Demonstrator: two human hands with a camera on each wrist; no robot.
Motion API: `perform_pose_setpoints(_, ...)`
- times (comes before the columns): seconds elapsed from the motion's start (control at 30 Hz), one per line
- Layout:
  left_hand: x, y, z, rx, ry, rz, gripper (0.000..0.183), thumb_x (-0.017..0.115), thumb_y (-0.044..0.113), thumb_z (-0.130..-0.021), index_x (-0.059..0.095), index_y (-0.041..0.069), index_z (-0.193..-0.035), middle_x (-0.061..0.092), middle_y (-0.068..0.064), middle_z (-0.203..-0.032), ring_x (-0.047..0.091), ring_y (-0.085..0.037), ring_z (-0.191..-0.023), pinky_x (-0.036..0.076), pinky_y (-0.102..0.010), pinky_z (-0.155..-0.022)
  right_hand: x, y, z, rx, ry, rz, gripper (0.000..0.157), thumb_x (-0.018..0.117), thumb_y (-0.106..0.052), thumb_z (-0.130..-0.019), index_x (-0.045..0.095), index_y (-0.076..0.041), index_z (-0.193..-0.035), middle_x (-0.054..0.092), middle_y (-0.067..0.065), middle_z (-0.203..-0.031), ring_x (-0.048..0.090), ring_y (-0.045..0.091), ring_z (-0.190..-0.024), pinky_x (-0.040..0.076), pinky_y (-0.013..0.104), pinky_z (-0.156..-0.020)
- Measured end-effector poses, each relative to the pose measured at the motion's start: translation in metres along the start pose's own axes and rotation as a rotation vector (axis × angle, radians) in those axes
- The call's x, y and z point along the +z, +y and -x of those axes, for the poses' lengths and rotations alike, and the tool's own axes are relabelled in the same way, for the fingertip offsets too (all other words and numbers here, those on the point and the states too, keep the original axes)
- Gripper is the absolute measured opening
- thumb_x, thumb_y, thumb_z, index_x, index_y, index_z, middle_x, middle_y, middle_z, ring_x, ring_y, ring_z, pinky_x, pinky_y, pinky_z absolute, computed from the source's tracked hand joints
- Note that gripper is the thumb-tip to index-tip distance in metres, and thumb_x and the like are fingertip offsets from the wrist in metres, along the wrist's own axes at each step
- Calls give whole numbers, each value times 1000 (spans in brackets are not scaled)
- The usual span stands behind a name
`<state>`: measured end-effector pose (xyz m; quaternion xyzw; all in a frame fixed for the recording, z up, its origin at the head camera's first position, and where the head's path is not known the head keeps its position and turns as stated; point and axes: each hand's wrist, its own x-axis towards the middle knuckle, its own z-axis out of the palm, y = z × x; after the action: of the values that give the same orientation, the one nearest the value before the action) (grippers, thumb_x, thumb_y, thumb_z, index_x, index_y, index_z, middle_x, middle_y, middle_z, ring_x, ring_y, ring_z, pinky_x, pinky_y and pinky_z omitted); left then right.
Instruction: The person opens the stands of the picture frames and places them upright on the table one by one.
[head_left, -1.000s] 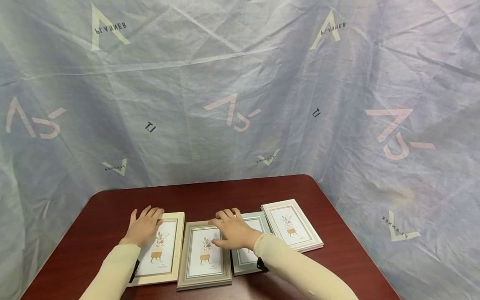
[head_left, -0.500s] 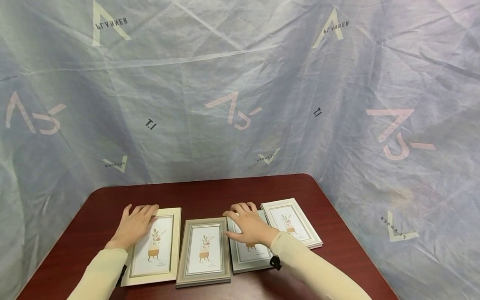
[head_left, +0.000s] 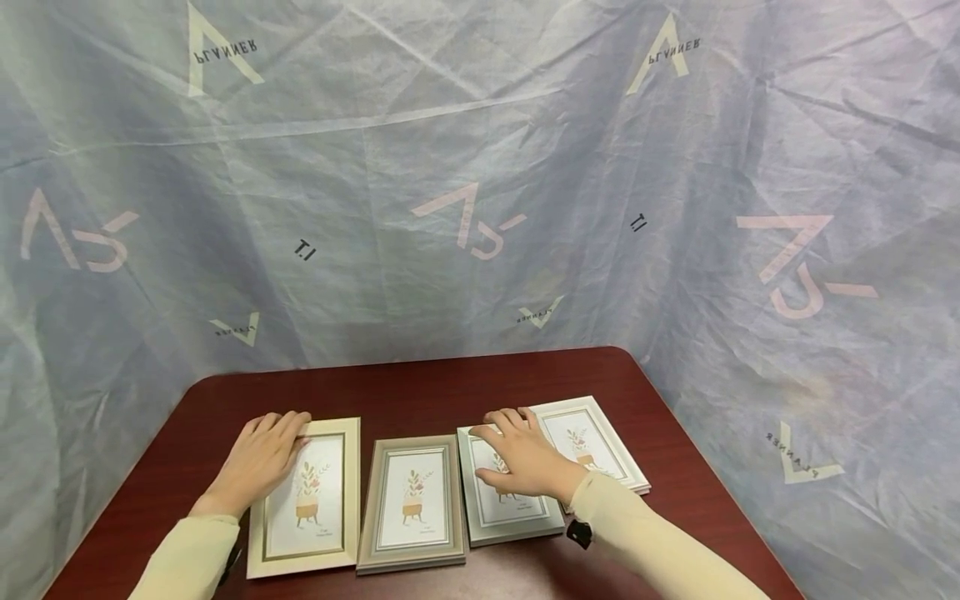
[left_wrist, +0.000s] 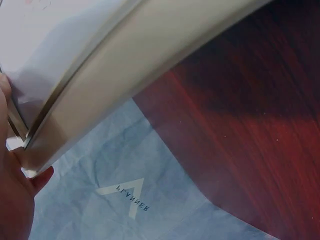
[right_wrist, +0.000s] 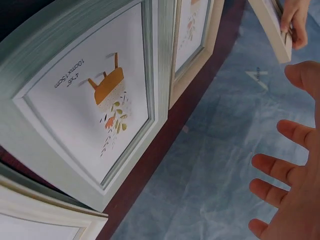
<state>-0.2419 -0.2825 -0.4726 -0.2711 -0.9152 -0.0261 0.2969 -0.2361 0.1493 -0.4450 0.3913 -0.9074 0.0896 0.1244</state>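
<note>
Four picture frames lie in a row, each showing a potted-plant print. My left hand grips the far left corner of the cream picture frame; in the left wrist view its thumb is on the face and a fingertip shows under the corner. Beside that frame lies the beige picture frame. Over the pale green picture frame is my right hand. Its fingers are spread and hold nothing in the right wrist view. At far right, the white picture frame lies angled, its near left part hidden behind the right hand.
The frames rest along the near side of a dark red wooden table with rounded far corners. Grey-blue printed fabric hangs behind the table and along its sides. A black strap item is on the right wrist.
My right hand has moved right, from above the beige frame to the pale green one, which now sits slightly turned. My left hand and the cream frame have shifted a little left, widening the gap.
</note>
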Motion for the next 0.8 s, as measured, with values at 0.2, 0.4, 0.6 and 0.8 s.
perform_pose_setpoints(0.2, -8, 3, 2, 2, -1, 5, 29, 62, 16, -96, 55, 2, -120, 58, -8, -102, 54, -31, -90, 42, -51, -78, -1, 4, 9, 5, 29, -1, 53, 66, -44, -89, 55, -18, -135, 51, 10, -130, 44, 29, -124, 29, 61, -103)
perform_pose_setpoints(0.4, -15, 1, 5, 14, -10, -24, 29, 61, 20, -97, 57, 2, -119, 58, -7, -100, 52, -26, -86, 38, -44, -72, 4, 6, 13, 5, 17, 5, 56, 67, -46, -88, 54, -21, -136, 51, 8, -130, 44, 28, -124, 29, 60, -104)
perform_pose_setpoints(0.6, -19, -1, 6, 49, -1, -35, 30, 57, 24, -99, 59, 0, -117, 59, -9, -100, 53, -26, -87, 38, -42, -71, 5, 5, 13, -7, 13, 2, 57, 68, -47, -88, 54, -20, -137, 51, 9, -130, 44, 28, -124, 27, 63, -105)
perform_pose_setpoints(0.8, -25, -3, 1, 74, 18, -47, 34, 47, 30, -105, 59, 0, -115, 60, -11, -100, 55, -27, -88, 40, -44, -72, 4, 6, 13, -1, 20, 13, 57, 68, -46, -87, 54, -19, -136, 51, 9, -130, 44, 29, -123, 28, 60, -104)
